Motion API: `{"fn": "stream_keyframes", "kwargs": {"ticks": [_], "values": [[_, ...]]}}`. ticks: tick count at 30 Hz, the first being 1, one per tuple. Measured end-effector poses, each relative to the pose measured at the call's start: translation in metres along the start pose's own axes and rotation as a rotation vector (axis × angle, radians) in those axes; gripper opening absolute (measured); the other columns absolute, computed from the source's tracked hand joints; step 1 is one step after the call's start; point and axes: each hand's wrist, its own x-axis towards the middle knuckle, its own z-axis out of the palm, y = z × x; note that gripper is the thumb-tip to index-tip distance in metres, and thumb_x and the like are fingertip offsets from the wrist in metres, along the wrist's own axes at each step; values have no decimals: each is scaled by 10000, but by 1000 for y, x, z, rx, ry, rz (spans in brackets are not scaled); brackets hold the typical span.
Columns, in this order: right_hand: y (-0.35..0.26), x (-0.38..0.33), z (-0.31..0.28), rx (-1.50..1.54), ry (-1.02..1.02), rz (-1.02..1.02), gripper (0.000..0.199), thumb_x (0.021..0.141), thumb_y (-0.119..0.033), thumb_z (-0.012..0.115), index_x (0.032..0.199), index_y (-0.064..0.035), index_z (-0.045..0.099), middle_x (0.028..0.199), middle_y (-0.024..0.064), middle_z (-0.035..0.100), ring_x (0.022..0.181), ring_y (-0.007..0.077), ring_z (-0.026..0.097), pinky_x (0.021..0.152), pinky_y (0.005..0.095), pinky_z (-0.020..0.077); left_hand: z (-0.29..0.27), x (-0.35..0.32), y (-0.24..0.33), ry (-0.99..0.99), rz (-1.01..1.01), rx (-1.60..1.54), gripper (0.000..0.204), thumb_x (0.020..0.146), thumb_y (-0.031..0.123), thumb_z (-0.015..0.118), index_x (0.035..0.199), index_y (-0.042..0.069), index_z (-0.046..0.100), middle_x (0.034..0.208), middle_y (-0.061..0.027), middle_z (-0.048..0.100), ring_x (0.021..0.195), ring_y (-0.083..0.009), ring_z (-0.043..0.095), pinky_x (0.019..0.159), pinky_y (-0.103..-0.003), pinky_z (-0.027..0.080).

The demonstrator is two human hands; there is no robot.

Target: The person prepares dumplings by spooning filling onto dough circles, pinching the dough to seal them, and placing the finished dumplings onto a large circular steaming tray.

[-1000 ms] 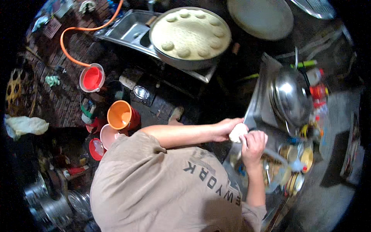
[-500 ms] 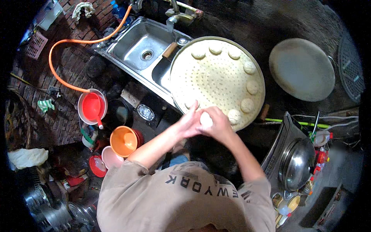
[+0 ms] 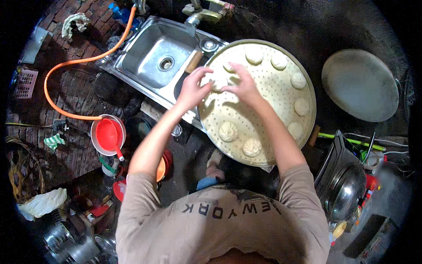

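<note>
A round perforated steamer tray point(image 3: 281, 110) rests partly over the sink, with several pale dough buns along its rim, such as one bun point(image 3: 228, 131) near the front. My left hand point(image 3: 192, 90) and my right hand point(image 3: 242, 86) meet over the tray's far left part. Their fingertips close around a white dough bun point(image 3: 220, 82) that sits low on the tray surface. Both forearms reach up from the lower middle of the view.
A steel sink point(image 3: 151, 59) with a tap lies to the left of the tray, and an orange hose point(image 3: 57, 72) loops beside it. A red funnel point(image 3: 107, 134) sits in a bucket. A round lid point(image 3: 360, 86) lies right, with a metal pot point(image 3: 347, 196) below it.
Both hands carried the dough piece from the right-hand counter to the tray, then further across it to its far left part. The view swung left with them.
</note>
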Motion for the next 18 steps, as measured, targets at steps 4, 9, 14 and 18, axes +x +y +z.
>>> {"fn": "stream_keyframes", "kwargs": {"ticks": [4, 9, 14, 18], "values": [[-25, -75, -81, -215, 355, 127, 392, 741, -92, 710, 1105, -20, 584, 1120, 139, 574, 1016, 249, 562, 852, 321, 458, 21, 38, -6, -571, 379, 760, 537, 668, 100, 680, 1183, 109, 526, 1257, -144, 464, 1151, -331, 455, 950, -421, 423], [-37, -205, -136, -310, 521, 405, 315, 786, -26, 631, 1096, 0, 579, 1068, 97, 568, 930, 195, 566, 795, 295, 465, 27, 50, -10, -584, 136, 763, 442, 704, 237, 700, 1085, 93, 528, 1024, -144, 539, 959, -355, 566, 775, -442, 490], [-41, -274, -141, -222, 686, 617, 276, 810, -8, 602, 1085, 1, 581, 1077, 69, 554, 855, 132, 556, 743, 260, 471, 38, 43, -9, -436, 65, 873, 490, 730, 303, 700, 1070, 20, 490, 970, -198, 550, 877, -363, 603, 721, -430, 514], [-39, -271, -143, -270, 654, 566, 274, 813, -12, 600, 1086, 2, 578, 1081, 74, 556, 785, 126, 561, 718, 247, 468, 40, 40, -7, -395, 5, 887, 519, 725, 343, 700, 1070, 24, 480, 985, -201, 557, 879, -363, 605, 718, -432, 513]]}}
